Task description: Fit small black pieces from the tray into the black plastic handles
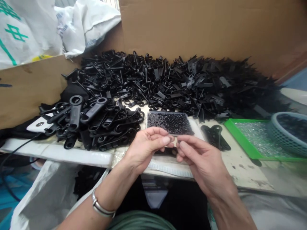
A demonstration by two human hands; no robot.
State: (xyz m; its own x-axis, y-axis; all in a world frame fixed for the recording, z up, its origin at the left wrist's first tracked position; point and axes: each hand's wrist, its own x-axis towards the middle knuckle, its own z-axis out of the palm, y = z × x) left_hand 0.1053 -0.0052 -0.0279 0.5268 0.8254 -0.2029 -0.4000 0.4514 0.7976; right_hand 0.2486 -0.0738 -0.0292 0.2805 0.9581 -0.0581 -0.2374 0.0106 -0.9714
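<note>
My left hand (148, 145), a metal bracelet on its wrist, is closed in a pinch of thumb and index finger. My right hand (200, 156) faces it, also pinching, with the fingertips of both hands only a small gap apart. Something tiny and dark seems to show at the fingertips, too small to name. Just behind the hands sits a shallow clear box (168, 122) full of tiny black parts. Below the fingers a dark piece (165, 151) lies on the table edge, mostly hidden by the hands.
Black plastic arms with ring ends (93, 123) are heaped at left. A larger pile of black parts (155, 76) runs along the cardboard wall (211, 28). At right are a green tray (242, 143) with clear pieces and a grey-blue basket (290, 137). An open white sack (48, 191) hangs below.
</note>
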